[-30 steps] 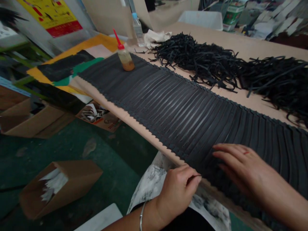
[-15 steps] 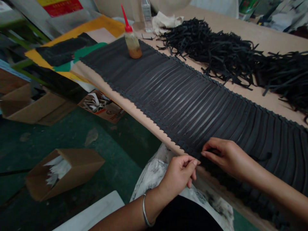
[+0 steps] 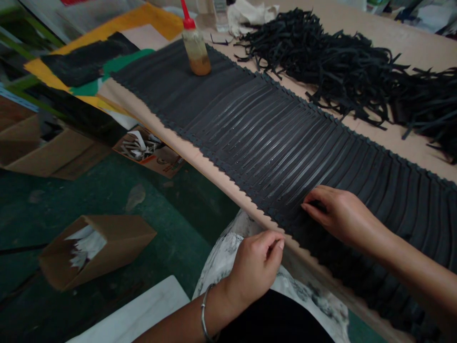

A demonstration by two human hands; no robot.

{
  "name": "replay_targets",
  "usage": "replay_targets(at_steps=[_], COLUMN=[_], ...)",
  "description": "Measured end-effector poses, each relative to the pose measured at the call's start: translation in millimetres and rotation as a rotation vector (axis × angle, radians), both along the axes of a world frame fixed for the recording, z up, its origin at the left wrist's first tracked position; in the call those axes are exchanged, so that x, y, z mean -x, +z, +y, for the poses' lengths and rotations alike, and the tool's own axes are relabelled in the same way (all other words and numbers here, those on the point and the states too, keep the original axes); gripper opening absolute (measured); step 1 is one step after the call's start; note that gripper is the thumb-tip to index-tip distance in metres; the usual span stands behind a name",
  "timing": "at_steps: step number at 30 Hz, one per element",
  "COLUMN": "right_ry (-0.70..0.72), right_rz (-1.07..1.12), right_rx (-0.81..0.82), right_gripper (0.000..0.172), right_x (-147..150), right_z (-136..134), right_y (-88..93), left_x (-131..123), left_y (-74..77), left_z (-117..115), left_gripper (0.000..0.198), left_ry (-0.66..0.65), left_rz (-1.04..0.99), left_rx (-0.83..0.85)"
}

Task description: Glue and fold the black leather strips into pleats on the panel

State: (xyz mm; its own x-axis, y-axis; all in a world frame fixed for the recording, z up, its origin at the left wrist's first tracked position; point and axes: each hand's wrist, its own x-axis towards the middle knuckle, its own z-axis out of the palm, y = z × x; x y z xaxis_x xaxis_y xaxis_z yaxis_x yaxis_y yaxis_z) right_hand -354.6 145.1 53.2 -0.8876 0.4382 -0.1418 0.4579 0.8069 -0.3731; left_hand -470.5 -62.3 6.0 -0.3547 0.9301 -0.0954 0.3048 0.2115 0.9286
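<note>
A long row of overlapping black strips (image 3: 235, 138) with zigzag ends covers the table's near side. Several strips in the middle carry shiny wet lines. Over the near ends of the strips, my right hand (image 3: 333, 205) is closed in a pinch on a black strip, mostly hidden by the fingers and palm. My left hand (image 3: 257, 259) is closed too, thumb against fingers, just off the table's front edge; whatever is in it cannot be made out. On the far left part of the row stands a squeeze bottle (image 3: 196, 50) with a red nozzle and amber liquid.
Loose black strips (image 3: 321, 62) lie heaped along the back of the table (image 3: 403, 43). A white cloth (image 3: 250, 16) and a clear bottle (image 3: 220, 16) are behind. Yellow sheeting (image 3: 157, 21) lies at left. Cardboard boxes (image 3: 124, 238) with scraps stand on the green floor.
My right hand has moved up and away from the front edge, onto the strips. My left hand has drawn slightly left, so the hands are farther apart. The view has tilted down a little.
</note>
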Motion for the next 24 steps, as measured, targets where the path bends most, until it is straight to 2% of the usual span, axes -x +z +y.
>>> replay_targets(at_steps=[3, 5, 10, 14, 19, 24], right_ry=[0.006, 0.009, 0.016, 0.038, 0.03, -0.154], right_rz=[0.006, 0.007, -0.006, -0.017, 0.036, 0.069], right_rx=[-0.011, -0.005, -0.007, 0.0, 0.011, 0.046], right_gripper=[0.016, 0.016, 0.015, 0.014, 0.015, 0.02], right_x=[0.2, 0.5, 1.6, 1.5, -4.8, -12.7], right_z=[2.9, 3.9, 3.9, 8.3, 44.7, 96.3], right_y=[0.1, -0.1, -2.4, -2.5, 10.2, 18.4], left_x=[3.9, 7.4, 12.4, 10.7, 10.6, 11.4], left_y=[0.4, 1.0, 5.7, 9.0, 9.3, 8.2], left_z=[1.3, 3.8, 14.5, 21.8, 25.2, 25.0], left_gripper=[0.03, 0.034, 0.049, 0.053, 0.054, 0.051], left_ry=[-0.056, -0.114, -0.268, -0.311, -0.312, -0.305], left_rz=[0.16, 0.283, 0.66, 0.808, 0.856, 0.883], left_rx=[-0.107, -0.116, 0.012, 0.098, 0.109, 0.071])
